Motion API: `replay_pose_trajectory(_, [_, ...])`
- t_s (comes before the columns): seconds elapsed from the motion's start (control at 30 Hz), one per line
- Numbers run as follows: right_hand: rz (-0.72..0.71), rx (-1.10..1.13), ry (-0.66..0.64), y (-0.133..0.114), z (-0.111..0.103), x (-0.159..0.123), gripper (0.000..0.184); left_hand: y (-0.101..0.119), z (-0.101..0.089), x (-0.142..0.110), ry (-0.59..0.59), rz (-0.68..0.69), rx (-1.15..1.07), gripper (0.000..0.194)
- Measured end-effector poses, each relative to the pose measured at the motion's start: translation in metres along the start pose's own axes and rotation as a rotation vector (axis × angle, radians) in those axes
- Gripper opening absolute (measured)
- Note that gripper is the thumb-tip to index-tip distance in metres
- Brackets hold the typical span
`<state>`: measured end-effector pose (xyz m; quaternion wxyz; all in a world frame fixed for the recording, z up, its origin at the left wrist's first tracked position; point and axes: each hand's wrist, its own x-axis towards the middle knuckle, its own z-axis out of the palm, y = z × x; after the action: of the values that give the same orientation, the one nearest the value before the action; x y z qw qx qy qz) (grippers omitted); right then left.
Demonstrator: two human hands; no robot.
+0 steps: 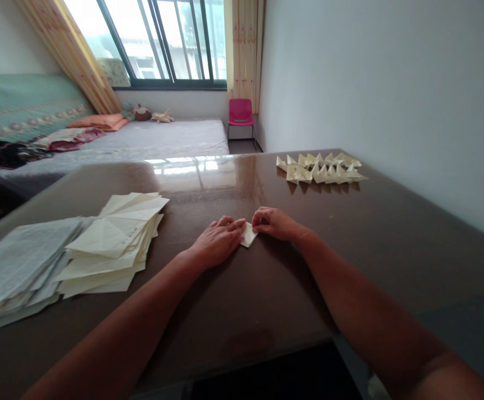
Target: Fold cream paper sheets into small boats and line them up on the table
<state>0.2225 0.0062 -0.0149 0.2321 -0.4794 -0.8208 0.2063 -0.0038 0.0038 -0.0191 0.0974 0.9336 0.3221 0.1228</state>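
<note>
"Pinching what was the right hand (276, 222) seen?"

"The small folded paper (249, 236). Its right edge was held between the thumb and fingertips, which were drawn together."

"And how was the left hand (220, 240) placed?"

"It was laid flat, fingers stretched and not curled, over the paper's left part. Its thumb could not be made out."

"Where was the paper found?"

"On the brown table (258, 311), between the two hands, with its near corner left uncovered and pointed toward the person."

"What was set farther out?"

"To the left, a fanned stack of cream sheets (109, 236) was spread, marked by creases, and just beyond it a pile of greyish sheets (23, 261) was laid. At the far right, pointed folded pieces (321, 174) were lined up in two rows near the wall (371, 83)."

"And past the table?"

"A bed (183, 133) was covered by a pale sheet, a pink chair (241, 113) was placed beside it, and the window (183, 44) was flanked by patterned curtains (246, 50)."
</note>
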Motion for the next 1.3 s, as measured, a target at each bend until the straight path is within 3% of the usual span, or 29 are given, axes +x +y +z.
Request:
replay_pose_trajectory(0.13, [-0.077, 0.051, 0.086, -0.01, 0.004, -0.001, 0.004, 0.006, 0.0, -0.002, 0.003, -0.038, 0.045, 0.043])
replay_pose_trajectory(0.27, [-0.15, 0.111, 0.002, -0.021, 0.011, -0.001, 0.008, 0.003, -0.006, -0.001, 0.014, -0.012, -0.004, 0.036])
replay_pose_trajectory(0.47, [-0.035, 0.156, -0.026, -0.022, 0.015, 0.0, 0.004, -0.009, -0.016, -0.005, -0.044, 0.103, -0.101, 0.036])
replay_pose_trajectory(0.67, [-0.043, 0.159, -0.018, -0.019, 0.019, 0.003, 0.006, -0.008, -0.011, 0.0, -0.009, 0.184, 0.061, 0.032])
replay_pose_trajectory(0.77, [-0.055, 0.184, -0.062, -0.017, 0.011, 0.001, 0.012, -0.01, -0.011, 0.0, 0.009, 0.219, 0.1, 0.029])
replay_pose_trajectory(0.93, [-0.075, 0.238, -0.248, -0.012, -0.01, -0.007, 0.027, -0.011, -0.018, -0.004, 0.016, 0.229, 0.144, 0.028])
replay_pose_trajectory(1.03, [-0.102, 0.2, -0.263, -0.012, -0.014, -0.008, 0.038, -0.008, -0.023, -0.004, 0.006, 0.24, 0.161, 0.028])
replay_pose_trajectory(1.2, [-0.187, 0.082, -0.127, -0.012, -0.005, -0.003, 0.018, -0.007, -0.026, -0.004, -0.002, 0.213, 0.117, 0.026])
replay_pose_trajectory(1.3, [-0.213, 0.077, -0.111, -0.008, -0.001, 0.0, 0.013, -0.009, -0.024, -0.005, 0.013, 0.163, 0.048, 0.023])
